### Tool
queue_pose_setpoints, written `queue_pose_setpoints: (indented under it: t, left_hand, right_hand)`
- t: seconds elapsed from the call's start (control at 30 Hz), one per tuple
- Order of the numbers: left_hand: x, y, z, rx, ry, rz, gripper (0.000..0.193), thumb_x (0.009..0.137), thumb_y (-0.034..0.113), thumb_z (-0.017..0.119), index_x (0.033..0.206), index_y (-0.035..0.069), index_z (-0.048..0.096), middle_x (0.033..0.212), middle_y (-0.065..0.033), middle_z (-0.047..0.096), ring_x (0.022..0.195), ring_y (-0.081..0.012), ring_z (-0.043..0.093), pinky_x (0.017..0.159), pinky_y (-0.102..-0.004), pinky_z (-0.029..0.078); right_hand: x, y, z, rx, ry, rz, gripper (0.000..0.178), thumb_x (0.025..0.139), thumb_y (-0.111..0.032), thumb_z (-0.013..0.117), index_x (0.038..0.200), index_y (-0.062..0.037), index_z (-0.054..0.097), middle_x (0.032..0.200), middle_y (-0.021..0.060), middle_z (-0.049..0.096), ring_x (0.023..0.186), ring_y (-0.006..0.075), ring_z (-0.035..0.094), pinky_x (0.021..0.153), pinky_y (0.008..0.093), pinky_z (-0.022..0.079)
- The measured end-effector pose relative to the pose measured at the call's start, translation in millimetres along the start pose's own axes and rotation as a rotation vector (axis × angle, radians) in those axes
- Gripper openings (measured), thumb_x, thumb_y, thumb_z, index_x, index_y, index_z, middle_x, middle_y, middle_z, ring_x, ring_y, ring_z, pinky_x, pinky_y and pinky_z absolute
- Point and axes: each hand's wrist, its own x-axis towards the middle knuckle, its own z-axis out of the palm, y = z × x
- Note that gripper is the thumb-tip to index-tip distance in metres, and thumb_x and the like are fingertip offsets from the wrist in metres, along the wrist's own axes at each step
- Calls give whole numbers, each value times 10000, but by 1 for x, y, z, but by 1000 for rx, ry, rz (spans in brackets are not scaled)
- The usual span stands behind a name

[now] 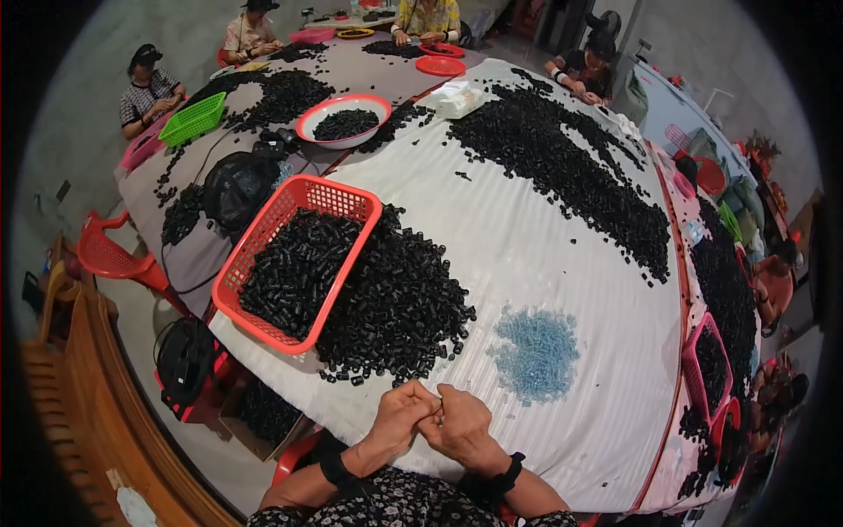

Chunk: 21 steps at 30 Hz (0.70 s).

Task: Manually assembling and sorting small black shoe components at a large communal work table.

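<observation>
Hands meet at six o'clock on my feed, right at the near edge of the white-covered table (544,263). The left hand (399,415) and the right hand (461,426) are curled with fingertips pressed together, touching each other; whatever small piece sits between them is hidden, so I cannot tell what they pinch. Just beyond them, toward eleven o'clock, lies a heap of small black parts (399,303), and pressed against that heap's left side sits a red basket (263,230) filled with more of the same. At one o'clock from the hands, near but apart, I see a small pile of pale blue parts (536,353). Farther off at twelve o'clock, a long spread of black parts (562,167) crosses the cloth.
</observation>
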Motion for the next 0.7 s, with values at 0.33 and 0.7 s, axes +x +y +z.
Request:
queue_pose_setpoints:
  t: [0.33, 0.7]
  left_hand:
    - [-4, -1, -6, 121, 76, -98, 37, 832, -46, 583, 806, -30, 562, 742, -82, 623, 638, -119, 598, 583, -223, 494]
    - [4, 11, 3, 48, 29, -67, 50, 872, 16, 572, 840, -23, 572, 795, -101, 630, 709, -131, 601, 654, -252, 506]
  right_hand:
    - [-5, 8, 4, -85, -130, -152, 270, 703, -176, 636, 896, -7, 553, 588, 46, 436, 495, 180, 498, 448, 295, 404]
    - [-2, 7, 6, 71, -7, 106, 408, 655, -134, 686, 1003, 37, 557, 673, 101, 556, 551, 256, 573, 502, 330, 466]
